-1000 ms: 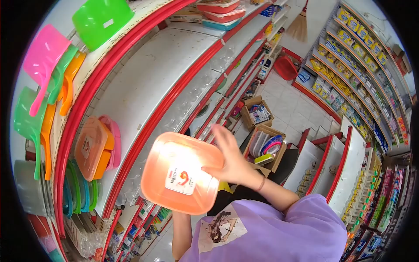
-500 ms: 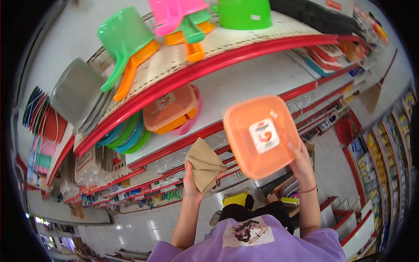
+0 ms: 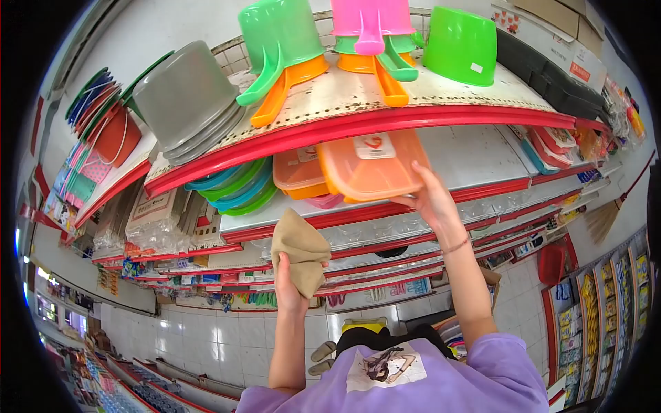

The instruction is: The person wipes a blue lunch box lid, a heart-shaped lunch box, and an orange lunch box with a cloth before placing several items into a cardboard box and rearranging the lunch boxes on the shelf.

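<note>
My right hand (image 3: 430,199) grips the near right corner of an orange square plastic food container (image 3: 372,168) with a white label on its lid. The container's far part is under the upper shelf, at the opening of the shelf below. Close on its left sits another orange container (image 3: 296,172), partly covered by it, with a bit of pink plastic beneath. My left hand (image 3: 292,286) is closed round a folded tan cloth (image 3: 299,251), held in front of the shelf edge.
Green, orange and pink dippers (image 3: 282,48) and grey basins (image 3: 186,96) stand on the upper shelf. Stacked blue and green plates (image 3: 237,189) lie left on the lower shelf, red-lidded containers (image 3: 551,144) at its right end. A red shelf edge (image 3: 358,120) runs above my right hand.
My right hand has moved the orange container up and away from me, from in front of the shelf to its opening. The cloth has shifted slightly left, still in my left hand.
</note>
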{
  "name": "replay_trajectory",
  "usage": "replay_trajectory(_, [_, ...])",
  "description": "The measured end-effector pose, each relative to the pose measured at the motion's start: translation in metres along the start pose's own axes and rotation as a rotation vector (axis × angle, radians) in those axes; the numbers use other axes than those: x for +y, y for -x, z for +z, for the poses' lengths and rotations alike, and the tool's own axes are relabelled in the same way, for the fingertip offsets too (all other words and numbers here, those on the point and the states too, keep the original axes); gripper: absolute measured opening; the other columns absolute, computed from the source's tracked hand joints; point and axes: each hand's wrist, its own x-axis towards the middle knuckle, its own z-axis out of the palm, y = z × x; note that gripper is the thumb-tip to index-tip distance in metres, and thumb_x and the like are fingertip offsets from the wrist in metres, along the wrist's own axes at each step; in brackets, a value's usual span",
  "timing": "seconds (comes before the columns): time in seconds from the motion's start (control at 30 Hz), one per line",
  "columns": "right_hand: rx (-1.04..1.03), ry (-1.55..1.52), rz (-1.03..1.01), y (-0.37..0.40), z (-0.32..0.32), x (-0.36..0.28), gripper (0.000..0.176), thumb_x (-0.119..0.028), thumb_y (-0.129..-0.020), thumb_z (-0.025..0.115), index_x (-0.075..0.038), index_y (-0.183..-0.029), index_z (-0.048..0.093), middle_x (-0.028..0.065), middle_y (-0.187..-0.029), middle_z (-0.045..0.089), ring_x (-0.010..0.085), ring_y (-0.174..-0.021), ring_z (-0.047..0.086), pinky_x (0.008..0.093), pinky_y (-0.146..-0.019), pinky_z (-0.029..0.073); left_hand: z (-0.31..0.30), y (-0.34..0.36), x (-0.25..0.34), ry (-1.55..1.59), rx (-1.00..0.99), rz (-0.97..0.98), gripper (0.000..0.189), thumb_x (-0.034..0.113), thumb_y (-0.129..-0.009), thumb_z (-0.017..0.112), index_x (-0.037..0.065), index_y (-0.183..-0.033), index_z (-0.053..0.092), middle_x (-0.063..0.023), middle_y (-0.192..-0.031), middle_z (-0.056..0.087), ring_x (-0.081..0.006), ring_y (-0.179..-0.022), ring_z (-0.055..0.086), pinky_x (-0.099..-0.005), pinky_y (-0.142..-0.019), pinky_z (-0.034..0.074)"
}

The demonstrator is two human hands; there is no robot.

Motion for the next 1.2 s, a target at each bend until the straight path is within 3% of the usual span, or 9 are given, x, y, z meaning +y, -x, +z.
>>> replay_trajectory(0.3, [-0.068,0.081,-0.079,-0.041,0.052,0.005,0.046,-0.027,-0.091,0.047,-0.001,-0.126,0.035,0.0115,-0.118,0.048,0.0232,-0.104,0.054,0.0392,-0.077,0.056,0.000,-0.029,0.010,-0.164,0.148,0.184,0.048,0.038,-0.094,0.040,0.002,-0.126,0.037,-0.0148,-0.107,0.056,-0.0249,-0.083,0.060,-0.0340,-0.070,0.051])
replay_trajectory(0.4, [-0.033,0.258,-0.123,-0.050,0.059,0.007,0.045,-0.031,-0.091,0.046,0.000,-0.124,0.040,0.0114,-0.120,0.047,0.0214,-0.102,0.054,0.0324,-0.070,0.055,-0.002,-0.049,0.009,-0.225,0.146,0.233,0.048,0.038,-0.094,0.040,0.002,-0.126,0.037,-0.0152,-0.107,0.056,-0.0250,-0.082,0.061,-0.0347,-0.069,0.051])
replay_trajectory(0.6, [0.047,0.786,-0.508,-0.081,0.047,0.036,0.044,-0.037,-0.082,0.056,0.005,-0.093,0.058,0.0220,-0.073,0.055,0.0308,-0.082,0.052,0.0382,-0.070,0.043,0.009,-0.069,0.013,-0.204,0.117,0.163,0.047,0.036,-0.093,0.044,0.001,-0.124,0.040,-0.0132,-0.103,0.056,-0.0205,-0.083,0.059,-0.0311,-0.071,0.049])
replay_trajectory(0.83, [0.173,0.939,-0.682,-0.084,0.059,0.059,0.043,-0.038,-0.080,0.056,0.003,-0.095,0.056,0.0234,-0.082,0.052,0.0376,-0.084,0.047,0.0430,-0.077,0.040,-0.008,-0.074,0.003,-0.368,-0.003,0.153,0.048,0.033,-0.093,0.046,0.001,-0.128,0.036,-0.0151,-0.111,0.054,-0.0248,-0.092,0.059,-0.0352,-0.073,0.051])
replay_trajectory(0.97, [0.380,1.052,-0.616,-0.066,0.077,0.057,0.052,-0.037,-0.081,0.055,0.002,-0.114,0.047,0.0268,-0.104,0.046,0.0396,-0.098,0.044,0.0448,-0.083,0.038,-0.015,-0.074,0.007,-0.343,0.029,0.123,0.050,0.034,-0.092,0.047,0.003,-0.130,0.035,-0.0136,-0.115,0.052,-0.0240,-0.097,0.057,-0.0346,-0.077,0.050])
replay_trajectory(1.03, [0.469,1.091,-0.789,-0.029,0.086,0.044,0.053,-0.034,-0.081,0.057,0.000,-0.119,0.044,0.0237,-0.108,0.046,0.0386,-0.099,0.044,0.0444,-0.087,0.037,-0.010,-0.068,0.008,-0.322,0.115,0.155,0.051,0.035,-0.092,0.046,0.005,-0.131,0.033,-0.0125,-0.117,0.051,-0.0236,-0.098,0.057,-0.0354,-0.079,0.049])
replay_trajectory(1.07, [0.341,0.983,-0.852,-0.004,0.088,0.039,0.054,-0.025,-0.080,0.060,-0.001,-0.124,0.040,0.0204,-0.111,0.046,0.0360,-0.102,0.045,0.0418,-0.088,0.036,-0.006,-0.063,0.006,-0.285,0.152,0.178,0.052,0.035,-0.092,0.046,0.005,-0.132,0.032,-0.0124,-0.118,0.051,-0.0238,-0.100,0.056,-0.0354,-0.080,0.049])
replay_trajectory(1.13, [-0.314,0.602,-0.492,0.073,0.094,0.021,0.053,-0.024,-0.081,0.059,-0.001,-0.125,0.040,0.0162,-0.122,0.044,0.0327,-0.111,0.044,0.0391,-0.095,0.034,-0.018,-0.048,-0.006,-0.205,0.136,0.182,0.053,0.036,-0.092,0.044,0.005,-0.134,0.029,-0.0129,-0.118,0.050,-0.0239,-0.101,0.055,-0.0348,-0.079,0.048])
replay_trajectory(1.2, [-0.760,0.148,-0.362,0.131,0.102,0.034,0.057,-0.025,-0.082,0.057,0.000,-0.129,0.037,0.0155,-0.128,0.041,0.0294,-0.115,0.043,0.0370,-0.099,0.032,-0.037,-0.039,-0.028,-0.213,0.002,0.158,0.052,0.033,-0.093,0.043,0.002,-0.131,0.030,-0.0144,-0.116,0.050,-0.0233,-0.099,0.054,-0.0339,-0.079,0.048])
